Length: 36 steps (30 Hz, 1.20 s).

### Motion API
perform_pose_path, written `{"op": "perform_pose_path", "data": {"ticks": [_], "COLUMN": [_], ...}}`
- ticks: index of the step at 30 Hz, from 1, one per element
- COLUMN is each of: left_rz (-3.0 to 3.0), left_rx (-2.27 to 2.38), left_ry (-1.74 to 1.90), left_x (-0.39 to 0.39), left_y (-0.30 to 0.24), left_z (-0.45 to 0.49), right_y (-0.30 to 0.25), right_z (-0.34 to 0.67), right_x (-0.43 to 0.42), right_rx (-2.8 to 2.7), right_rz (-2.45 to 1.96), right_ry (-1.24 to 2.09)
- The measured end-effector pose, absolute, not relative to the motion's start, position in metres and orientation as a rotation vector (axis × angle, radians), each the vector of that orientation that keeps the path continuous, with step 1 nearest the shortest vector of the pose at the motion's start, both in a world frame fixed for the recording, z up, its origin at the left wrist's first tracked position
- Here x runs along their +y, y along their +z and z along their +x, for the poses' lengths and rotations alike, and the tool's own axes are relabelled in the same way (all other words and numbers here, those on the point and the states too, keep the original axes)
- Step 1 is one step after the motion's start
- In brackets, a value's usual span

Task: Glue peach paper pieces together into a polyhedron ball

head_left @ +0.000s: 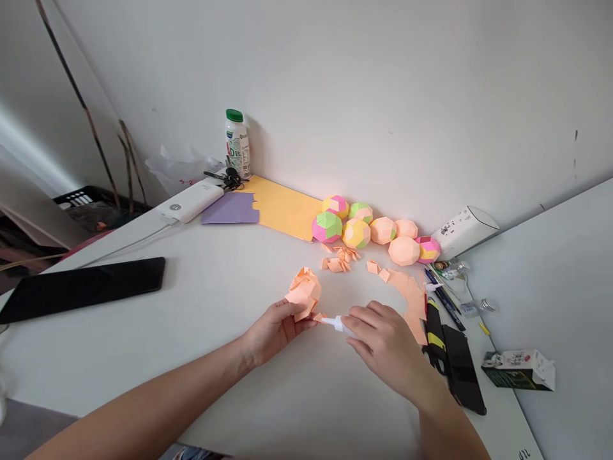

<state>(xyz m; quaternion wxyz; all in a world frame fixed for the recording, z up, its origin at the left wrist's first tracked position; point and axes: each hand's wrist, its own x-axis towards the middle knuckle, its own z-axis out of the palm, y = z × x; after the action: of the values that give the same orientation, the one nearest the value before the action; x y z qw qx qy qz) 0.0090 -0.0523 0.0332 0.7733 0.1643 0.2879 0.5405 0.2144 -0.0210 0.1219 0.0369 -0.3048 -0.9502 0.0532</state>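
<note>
My left hand (275, 331) grips a partly built peach paper ball (304, 295), whose top side has an opening with folded flaps. In my right hand (383, 338) is a white glue bottle (339, 324), mostly covered by the fingers. Its thin nozzle points left and meets, or nearly meets, a small peach flap at the ball's lower edge. Beyond the hands lie folded peach paper pieces (341, 259). A cut peach paper sheet (407, 291) rests beside my right hand. Finished faceted paper balls (356, 234) in pink, green, yellow and peach cluster by the wall.
A yellow sheet (287, 207), purple sheet (232, 209), white power bank (191, 199), keys (232, 179) and a green-capped bottle (238, 144) stand at back left. A black tablet (86, 287) lies left. To the right are a yellow-black cutter (435, 329), phone (463, 369), pens (445, 299) and carton (518, 369).
</note>
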Motion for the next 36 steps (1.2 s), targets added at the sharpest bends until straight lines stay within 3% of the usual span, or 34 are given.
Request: {"op": "perform_pose_path", "data": {"ticks": [8, 14, 24, 36], "left_rz": [0.37, 0.379, 0.298, 0.212], "left_rx": [0.63, 0.629, 0.664, 0.675], "left_ry": [1.165, 1.159, 1.14, 1.153], "left_x": [-0.051, -0.051, -0.051, -0.051], "left_y": [0.031, 0.029, 0.033, 0.038], "left_z": [0.009, 0.008, 0.008, 0.008], "right_y": [0.113, 0.11, 0.1, 0.041], "right_z": [0.209, 0.207, 0.225, 0.233], "right_x": [-0.031, -0.03, 0.01, 0.075], "right_rx": [-2.882, -2.819, -2.552, -1.467], "right_rz": [-0.822, -0.826, -1.248, -1.212], "right_ry": [-0.218, -0.297, 0.19, 0.863]}}
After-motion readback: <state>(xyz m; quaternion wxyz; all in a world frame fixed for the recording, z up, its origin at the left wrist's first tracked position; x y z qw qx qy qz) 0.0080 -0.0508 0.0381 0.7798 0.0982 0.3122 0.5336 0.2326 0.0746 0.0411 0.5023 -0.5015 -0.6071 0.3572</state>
